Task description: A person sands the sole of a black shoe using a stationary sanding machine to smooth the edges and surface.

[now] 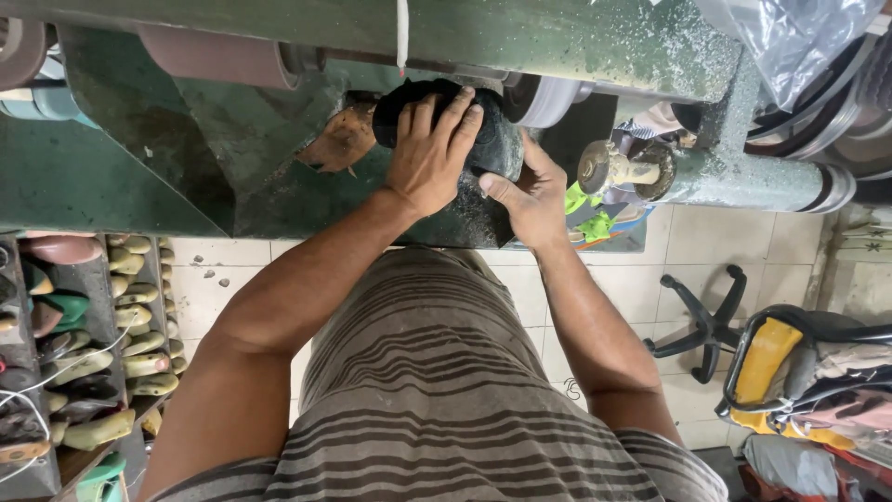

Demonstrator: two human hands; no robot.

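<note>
Top centre of the frame: I've got the black shoe (483, 139) pressed up against the green machine (279, 139), right under its shaft. My left hand (429, 153) is spread flat over the shoe, grip wide, fingers draped across the top. My right hand (530, 195) clamps the shoe from the side, thumb on it. Lower left, a rack of shoe forms (130, 335) stands on the tiled floor (725, 242).

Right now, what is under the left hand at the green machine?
The left hand lies spread over a dark, rounded shoe-like piece, which the right hand grips from the side. The piece's top is covered by the fingers, and where it meets the green machine is hidden.
</note>
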